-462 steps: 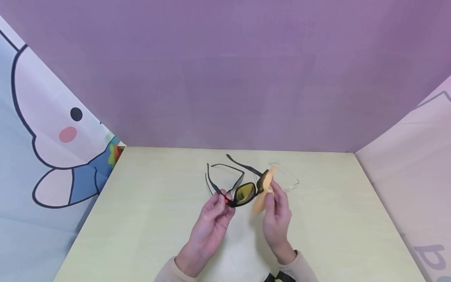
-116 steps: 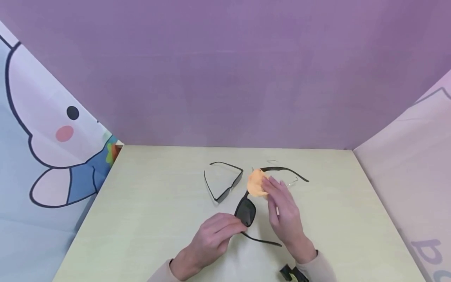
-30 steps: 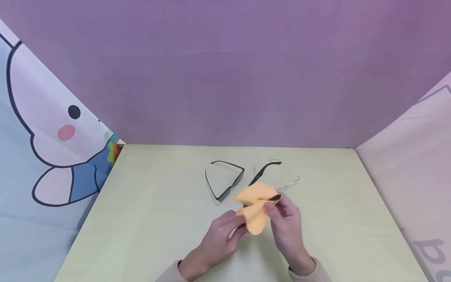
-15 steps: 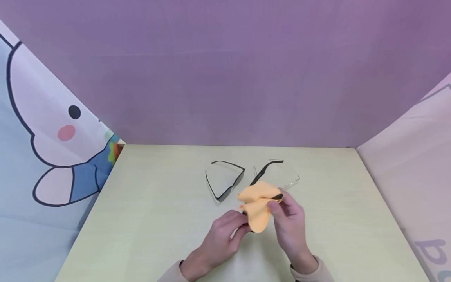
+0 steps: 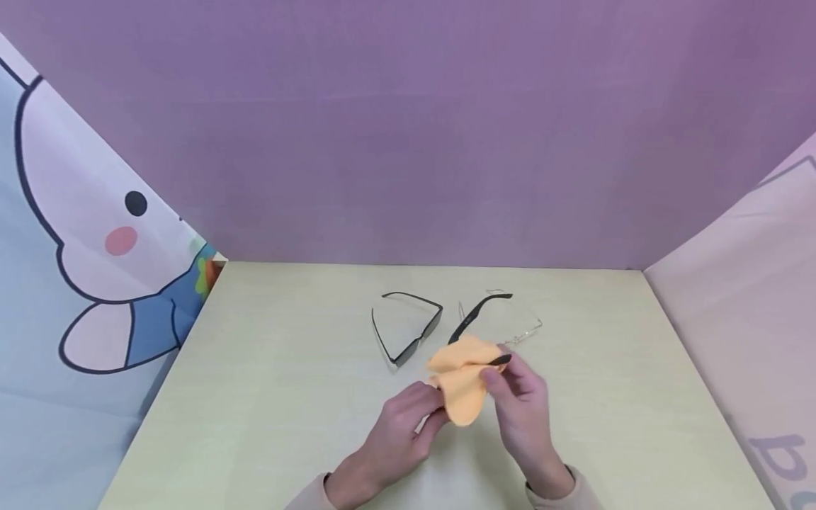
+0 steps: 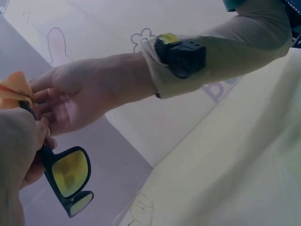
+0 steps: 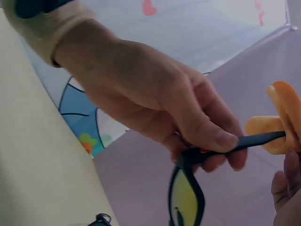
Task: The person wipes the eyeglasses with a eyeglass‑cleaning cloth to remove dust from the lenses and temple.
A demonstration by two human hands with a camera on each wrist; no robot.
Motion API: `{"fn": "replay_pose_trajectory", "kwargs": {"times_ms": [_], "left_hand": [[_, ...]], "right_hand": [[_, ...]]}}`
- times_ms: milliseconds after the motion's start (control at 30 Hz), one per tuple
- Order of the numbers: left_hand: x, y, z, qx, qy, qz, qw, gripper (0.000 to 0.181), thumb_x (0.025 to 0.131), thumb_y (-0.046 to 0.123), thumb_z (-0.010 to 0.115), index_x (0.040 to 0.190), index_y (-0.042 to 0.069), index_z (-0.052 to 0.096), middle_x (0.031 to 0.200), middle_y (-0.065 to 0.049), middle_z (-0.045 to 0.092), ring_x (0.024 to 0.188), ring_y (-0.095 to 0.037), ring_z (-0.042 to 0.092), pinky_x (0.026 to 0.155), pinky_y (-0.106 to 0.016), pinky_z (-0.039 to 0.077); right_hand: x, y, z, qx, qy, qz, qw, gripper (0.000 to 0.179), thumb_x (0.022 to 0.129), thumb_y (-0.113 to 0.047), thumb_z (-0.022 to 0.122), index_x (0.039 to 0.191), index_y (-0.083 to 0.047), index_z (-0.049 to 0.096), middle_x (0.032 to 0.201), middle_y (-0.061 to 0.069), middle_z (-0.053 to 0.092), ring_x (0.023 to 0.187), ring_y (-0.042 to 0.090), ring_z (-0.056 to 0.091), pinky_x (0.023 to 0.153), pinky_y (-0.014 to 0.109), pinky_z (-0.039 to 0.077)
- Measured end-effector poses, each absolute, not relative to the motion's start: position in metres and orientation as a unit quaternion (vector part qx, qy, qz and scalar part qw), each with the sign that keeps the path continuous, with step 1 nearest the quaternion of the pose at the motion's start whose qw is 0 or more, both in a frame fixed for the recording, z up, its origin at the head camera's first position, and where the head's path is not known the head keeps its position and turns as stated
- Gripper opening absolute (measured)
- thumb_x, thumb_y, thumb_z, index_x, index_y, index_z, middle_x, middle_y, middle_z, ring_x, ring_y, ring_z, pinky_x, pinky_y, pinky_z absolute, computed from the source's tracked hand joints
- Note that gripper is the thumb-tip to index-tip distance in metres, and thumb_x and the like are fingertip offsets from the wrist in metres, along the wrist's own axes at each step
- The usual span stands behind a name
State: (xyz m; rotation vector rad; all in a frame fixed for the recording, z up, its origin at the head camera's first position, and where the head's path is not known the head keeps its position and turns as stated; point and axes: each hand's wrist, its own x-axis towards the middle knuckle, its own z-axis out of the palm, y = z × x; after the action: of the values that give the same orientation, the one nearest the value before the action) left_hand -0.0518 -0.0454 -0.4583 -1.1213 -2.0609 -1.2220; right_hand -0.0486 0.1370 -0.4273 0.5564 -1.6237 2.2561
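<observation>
Black-framed sunglasses (image 5: 473, 317) with yellow-looking lenses are held over the table between both hands. My left hand (image 5: 400, 431) pinches one temple near its hinge, plain in the right wrist view, where a lens (image 7: 184, 200) hangs below the fingers. An orange cloth (image 5: 464, 393) is folded around the same temple, whose dark tip sticks out of it. My right hand (image 5: 525, 418) pinches the cloth over that temple, thumb on the near side. In the head view, the cloth and left hand hide most of the front frame.
Dark sunglasses (image 5: 408, 352) lie unfolded on the pale table (image 5: 287, 397), left of the cloth. Thin wire-framed glasses (image 5: 528, 333) lie behind my right hand, partly covered from view. A purple backdrop (image 5: 408, 142) rises at the table's far edge, with printed cloth walls at both sides.
Several seconds ago the cloth was against a lens; the sunglasses have since been turned and it is around a temple. Over the last second, cloth and right hand shift only slightly.
</observation>
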Motion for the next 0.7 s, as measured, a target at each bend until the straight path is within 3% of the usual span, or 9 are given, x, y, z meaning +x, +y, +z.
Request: {"fn": "replay_pose_trajectory", "kwargs": {"times_ms": [100, 267, 333, 567, 633, 700], "left_hand": [[-0.053, -0.044, -0.457, -0.414, -0.752, -0.448, 0.249, 0.010, 0.098, 0.004, 0.067, 0.105, 0.007, 0.072, 0.097, 0.001, 0.073, 0.088, -0.012, 0.068, 0.085, -0.019, 0.056], [-0.051, -0.048, -0.458, -0.377, -0.776, -0.449, 0.231, 0.038, 0.073, -0.016, 0.072, 0.109, -0.003, 0.072, 0.104, -0.010, 0.074, 0.096, -0.021, 0.071, 0.089, -0.024, 0.059], [-0.050, -0.049, -0.459, -0.371, -0.781, -0.450, 0.224, 0.043, 0.070, -0.018, 0.073, 0.112, -0.006, 0.072, 0.108, -0.014, 0.074, 0.101, -0.024, 0.072, 0.092, -0.026, 0.059], [-0.054, -0.045, -0.459, -0.409, -0.752, -0.452, 0.250, 0.011, 0.095, 0.003, 0.070, 0.106, 0.006, 0.072, 0.098, 0.000, 0.073, 0.087, -0.012, 0.067, 0.083, -0.018, 0.056], [-0.054, -0.045, -0.459, -0.409, -0.751, -0.453, 0.251, 0.010, 0.095, 0.002, 0.070, 0.104, 0.007, 0.072, 0.096, 0.001, 0.073, 0.085, -0.011, 0.066, 0.081, -0.017, 0.055], [-0.053, -0.046, -0.460, -0.397, -0.761, -0.451, 0.244, 0.021, 0.088, -0.006, 0.072, 0.107, 0.003, 0.072, 0.100, -0.004, 0.074, 0.089, -0.015, 0.069, 0.084, -0.019, 0.057]], "right_hand": [[-0.051, 0.138, -0.427, 0.194, -0.549, 0.798, 0.157, 0.026, 0.102, 0.007, 0.054, 0.122, -0.001, 0.070, 0.117, 0.003, 0.073, 0.104, 0.010, 0.068, 0.090, 0.022, 0.057], [-0.045, 0.133, -0.438, 0.223, -0.624, 0.739, 0.120, 0.018, 0.096, 0.013, 0.058, 0.103, 0.000, 0.068, 0.108, -0.005, 0.071, 0.092, 0.006, 0.066, 0.080, 0.020, 0.057], [-0.045, 0.132, -0.440, 0.233, -0.644, 0.719, 0.122, 0.016, 0.095, 0.014, 0.061, 0.098, 0.000, 0.066, 0.104, -0.006, 0.069, 0.091, 0.005, 0.064, 0.078, 0.020, 0.056], [-0.052, 0.142, -0.428, 0.191, -0.570, 0.781, 0.166, 0.029, 0.100, 0.012, 0.054, 0.121, -0.001, 0.070, 0.116, 0.002, 0.072, 0.101, 0.010, 0.068, 0.086, 0.022, 0.058], [-0.051, 0.141, -0.428, 0.190, -0.560, 0.790, 0.159, 0.030, 0.101, 0.012, 0.052, 0.122, -0.002, 0.069, 0.119, 0.003, 0.073, 0.103, 0.011, 0.069, 0.088, 0.023, 0.058], [-0.049, 0.138, -0.432, 0.202, -0.576, 0.780, 0.139, 0.026, 0.099, 0.013, 0.054, 0.116, 0.001, 0.069, 0.116, 0.001, 0.072, 0.100, 0.010, 0.068, 0.085, 0.022, 0.058]]}}
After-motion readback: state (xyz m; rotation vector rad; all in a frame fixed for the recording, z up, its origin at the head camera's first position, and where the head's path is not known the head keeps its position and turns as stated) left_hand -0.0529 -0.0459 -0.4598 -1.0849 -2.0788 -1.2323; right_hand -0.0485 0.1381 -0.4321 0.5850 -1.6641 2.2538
